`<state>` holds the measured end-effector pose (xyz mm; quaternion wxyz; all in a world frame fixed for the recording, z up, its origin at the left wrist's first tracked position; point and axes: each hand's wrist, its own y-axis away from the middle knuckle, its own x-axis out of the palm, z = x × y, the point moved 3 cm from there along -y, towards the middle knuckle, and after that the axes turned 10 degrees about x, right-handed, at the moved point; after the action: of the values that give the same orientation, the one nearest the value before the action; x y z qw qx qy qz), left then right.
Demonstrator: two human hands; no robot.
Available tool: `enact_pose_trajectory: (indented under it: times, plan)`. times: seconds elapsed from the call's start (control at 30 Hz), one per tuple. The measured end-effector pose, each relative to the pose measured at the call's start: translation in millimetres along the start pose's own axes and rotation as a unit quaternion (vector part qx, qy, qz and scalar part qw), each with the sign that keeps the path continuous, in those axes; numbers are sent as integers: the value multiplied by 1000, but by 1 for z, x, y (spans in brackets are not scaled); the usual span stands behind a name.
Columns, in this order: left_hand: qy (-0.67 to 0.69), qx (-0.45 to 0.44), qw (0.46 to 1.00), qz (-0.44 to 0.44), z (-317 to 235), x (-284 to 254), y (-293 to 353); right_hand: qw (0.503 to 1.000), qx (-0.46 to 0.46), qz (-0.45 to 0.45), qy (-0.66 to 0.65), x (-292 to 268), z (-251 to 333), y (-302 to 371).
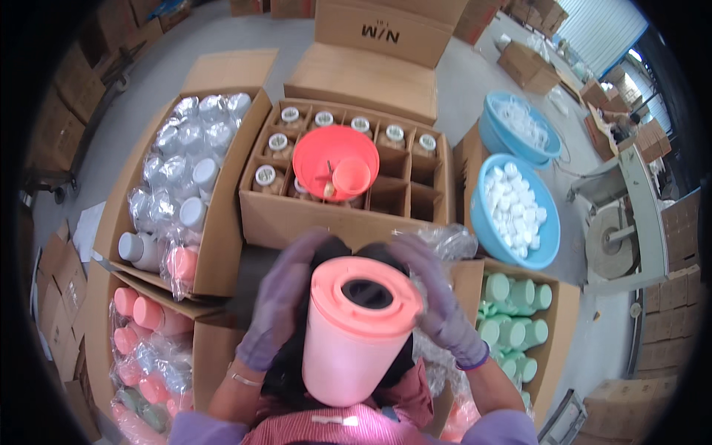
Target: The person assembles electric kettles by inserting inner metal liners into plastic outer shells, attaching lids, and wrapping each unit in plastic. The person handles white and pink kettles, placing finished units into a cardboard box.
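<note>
Head view: a pink lidded canister [356,363] stands between left hand [283,300] and right hand [443,308], both spread, its long axis leaning slightly right; the right seems nearer, contact unclear

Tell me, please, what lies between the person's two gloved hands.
In the head view, a pink cylindrical container is between the left hand and the right hand.

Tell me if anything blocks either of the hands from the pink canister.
Nothing visible does. The left hand is beside the pink canister, with only a gap between. The right hand is close on the other side, too blurred to tell contact. Crumpled clear plastic lies past its fingers, not in between.
</note>
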<state>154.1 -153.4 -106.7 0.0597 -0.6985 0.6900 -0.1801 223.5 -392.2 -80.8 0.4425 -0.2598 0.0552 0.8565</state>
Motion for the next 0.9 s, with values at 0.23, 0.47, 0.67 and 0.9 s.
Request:
enact_pose_trajectory:
  times: [0.23, 0.47, 0.67, 0.9]
  plan:
    - [76, -27, 988, -131, 0, -6, 0, 998, 53, -25, -35, -8, -11, -3]
    - [216, 0, 956, -197, 1, -28, 1, 996, 93, -4, -14, -29, -23, -6]
    - [210, -34, 974, -75, 9, -54, 18, 966, 250, -28, 52, -46, -60, 12]
    - [64, -199, 977, 38, 5, 2, -75, 992, 66, -111, 10, 17, -64, -27]
